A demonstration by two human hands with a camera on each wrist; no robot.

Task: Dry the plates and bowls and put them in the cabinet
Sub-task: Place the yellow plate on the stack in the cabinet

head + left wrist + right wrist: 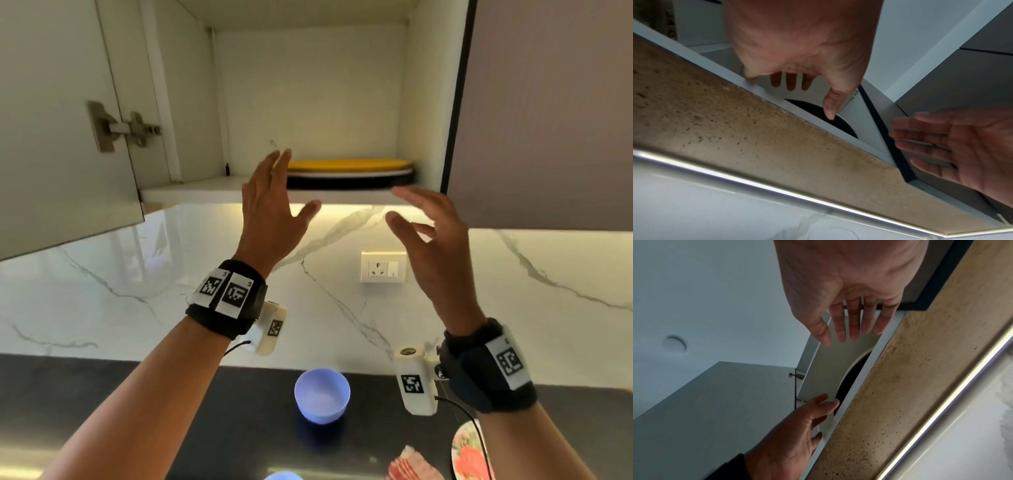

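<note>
We have both hands raised in front of the open white wall cabinet [308,85], and neither holds anything. The left hand [270,212] has its fingers straight and spread, their tips just beside the left edge of the stack of round plates [349,173] on the cabinet shelf [191,193]; from the pictures we cannot tell whether they touch the rim. The right hand [428,236] hangs loose and slightly curled below the shelf's front edge, to the right of the stack and apart from it.

The stack sits at the right end of the shelf: a yellow plate [346,164] on top, a white one beneath it, a black one at the bottom. We judge these plates to be stiff, smooth and breakable, likely slippery if damp, so they are best taken by opposite rims with both hands.

Down on the dark countertop [191,404] stands a small pale-blue round bowl [322,394], well below both hands and between the forearms. It looks light and rigid (probably plastic, though we cannot be sure), easy to take with one hand over the rim or cupped around the wall. A floral-patterned plate [469,455] shows at the lower right, beside a pinkish striped cloth [411,467] that should serve for drying
</note>
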